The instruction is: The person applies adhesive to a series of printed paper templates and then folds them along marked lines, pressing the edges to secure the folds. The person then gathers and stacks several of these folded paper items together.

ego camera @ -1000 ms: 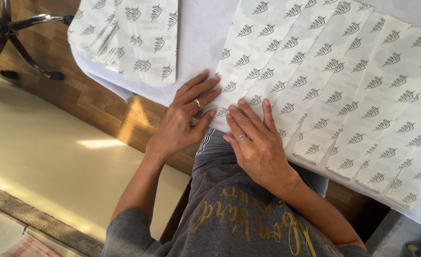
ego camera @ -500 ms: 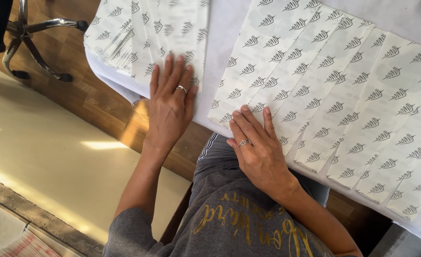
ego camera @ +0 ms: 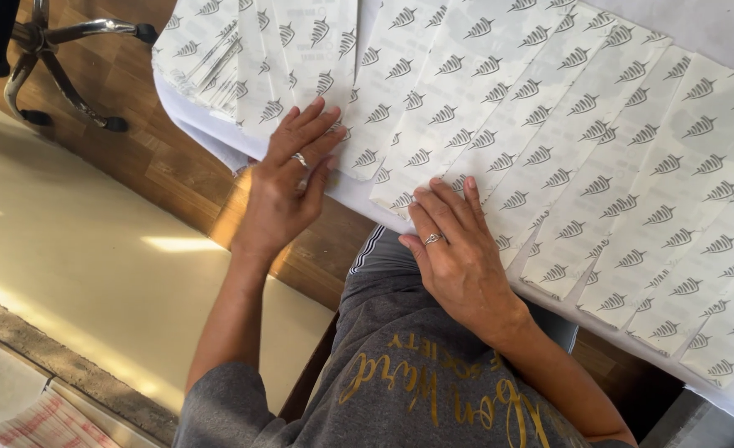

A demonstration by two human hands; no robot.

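Head view, looking straight down at a white table (ego camera: pixel 715 25) covered in long white paper strips printed with rows of small grey leaf marks.

Far left on the floor there's a chair base (ego camera: pixel 68 58), and a bit of printed paper (ego camera: pixel 35 423) at the near left corner.

The left hand (ego camera: pixel 288 178) lies flat, fingers spread, on the near end of the left bunch of strips (ego camera: pixel 251 58), nothing gripped. That bunch runs near-to-far, straight away from the fingertips.

Just right of it, the right hand (ego camera: pixel 458 249) is also flat and open, fingers close together, pressing the near end of the overlapping row of strips (ego camera: pixel 599 141). Those fan out to the right, long axes slanting from near-left to far-right. The right hand is nearer to that row and the left to the bunch. No containers anywhere.
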